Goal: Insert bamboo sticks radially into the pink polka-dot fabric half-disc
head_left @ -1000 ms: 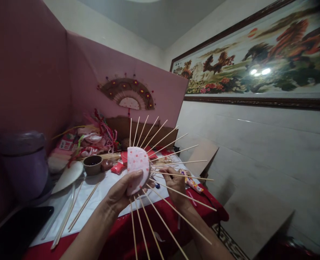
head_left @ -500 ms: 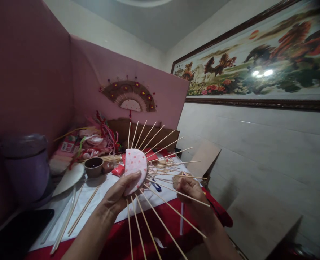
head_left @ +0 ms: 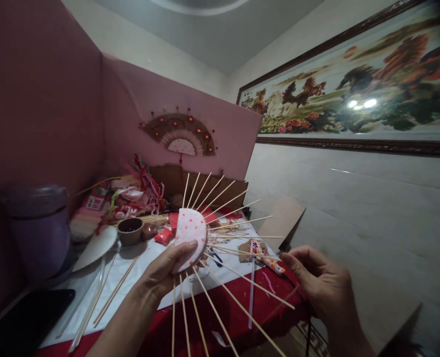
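Note:
My left hand [head_left: 167,265] grips a half-round pad [head_left: 190,230] covered in white-pink cloth with red dots, thumb on its face and fingers behind. Thin bamboo sticks [head_left: 232,213] fan out from its curved edge, upward, right and down toward me. On the right, my right hand [head_left: 326,285] is closed in a pinch near one stick's outer tip. A thin strand appears to run from the pad's edge along that stick into the pinch. Stick and strand overlap there, so the grip's exact content is hard to see.
Brown fabric [head_left: 245,251], a flower-patterned piece [head_left: 268,255] and blue-handled scissors [head_left: 216,258] lie on the table. Beyond them are red packets [head_left: 163,236], a brown cup [head_left: 130,232], loose sticks [head_left: 115,292] and a craft pile. A finished fan [head_left: 182,131] hangs on the pink panel.
My right hand has drawn outward to the right, from above the brown fabric to beyond the stick tips. The pad has shifted and turned slightly in my left hand.

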Available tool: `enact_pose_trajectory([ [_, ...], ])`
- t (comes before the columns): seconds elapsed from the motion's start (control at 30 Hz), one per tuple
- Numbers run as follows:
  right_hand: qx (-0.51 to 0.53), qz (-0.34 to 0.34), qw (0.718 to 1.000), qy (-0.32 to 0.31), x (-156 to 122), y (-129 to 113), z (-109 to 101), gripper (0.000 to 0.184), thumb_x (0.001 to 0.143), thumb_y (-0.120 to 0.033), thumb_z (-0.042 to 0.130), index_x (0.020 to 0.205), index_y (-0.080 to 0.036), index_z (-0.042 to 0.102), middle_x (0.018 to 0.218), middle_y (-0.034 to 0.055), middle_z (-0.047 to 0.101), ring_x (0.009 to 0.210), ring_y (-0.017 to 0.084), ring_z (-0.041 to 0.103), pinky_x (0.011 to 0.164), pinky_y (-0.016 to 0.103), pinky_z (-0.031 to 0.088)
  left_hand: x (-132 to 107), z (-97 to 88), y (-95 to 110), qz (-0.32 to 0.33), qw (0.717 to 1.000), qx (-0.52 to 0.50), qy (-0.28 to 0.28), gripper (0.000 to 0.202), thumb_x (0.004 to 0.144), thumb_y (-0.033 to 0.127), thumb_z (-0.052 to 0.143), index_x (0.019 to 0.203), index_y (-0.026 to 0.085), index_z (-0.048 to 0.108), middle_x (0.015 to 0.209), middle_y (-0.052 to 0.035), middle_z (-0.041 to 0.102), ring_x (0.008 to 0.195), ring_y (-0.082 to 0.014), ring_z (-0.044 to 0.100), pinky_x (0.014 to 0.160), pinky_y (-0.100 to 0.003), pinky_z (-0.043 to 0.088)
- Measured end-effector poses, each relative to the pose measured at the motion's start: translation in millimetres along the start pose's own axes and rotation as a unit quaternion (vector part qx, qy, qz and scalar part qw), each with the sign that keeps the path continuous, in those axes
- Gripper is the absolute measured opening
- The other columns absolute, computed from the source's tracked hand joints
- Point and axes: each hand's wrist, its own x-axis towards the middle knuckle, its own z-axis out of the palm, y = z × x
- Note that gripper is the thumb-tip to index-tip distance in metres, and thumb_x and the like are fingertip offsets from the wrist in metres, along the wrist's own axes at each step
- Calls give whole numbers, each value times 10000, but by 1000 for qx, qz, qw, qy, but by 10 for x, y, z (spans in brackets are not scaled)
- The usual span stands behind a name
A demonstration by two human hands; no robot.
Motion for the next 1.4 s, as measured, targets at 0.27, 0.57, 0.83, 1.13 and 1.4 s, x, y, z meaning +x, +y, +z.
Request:
enact_pose_trajectory([
  [0.27, 100, 39, 994, 1, 158, 158, 180, 317, 606, -447, 695, 608, -163, 555, 494, -8, 523, 419, 103, 431, 379, 211, 323, -7, -13, 12, -12, 1000, -26, 3, 180, 663, 82, 647, 841, 62, 639, 717, -113, 709, 596, -193, 663, 562, -266, 554],
  [0.57, -79, -37, 996, 11, 260, 520, 697, 285, 714, -438, 591, 650, -161, 599, 528, 8, 561, 506, 138, 495, 508, 246, 372, -30, 8, 68, -29, 997, -56, -53, 311, 739, 281, 615, 965, 67, 614, 741, -142, 700, 549, -212, 656, 441, -268, 534],
  [0.83, -288, -102, 952, -28, 275, 458, 1175, 291, 806, -414, 473, 671, -200, 617, 544, 23, 608, 522, 157, 528, 534, 261, 313, -88, 35, 27, -32, 990, -44, -132, 285, 779, 194, 521, 998, 27, 595, 699, -170, 695, 602, -262, 667, 464, -316, 541],
  [1.13, -360, -135, 923, -23, 289, 491, 1328, 292, 843, -405, 450, 780, -192, 640, 655, 54, 669, 588, 183, 591, 544, 275, 292, -66, 32, -23, -5, 997, -32, -67, 196, 720, 102, 567, 894, 38, 632, 719, -148, 706, 612, -229, 667, 594, -317, 555],
  [1.4, -417, -99, 903, -23, 278, 648, 1226, 337, 870, -406, 395, 842, -178, 641, 695, 86, 678, 615, 192, 604, 546, 275, 295, -24, 20, -25, 5, 997, -48, -58, 140, 696, 79, 601, 824, 41, 644, 722, -138, 705, 597, -195, 658, 610, -289, 550],
])
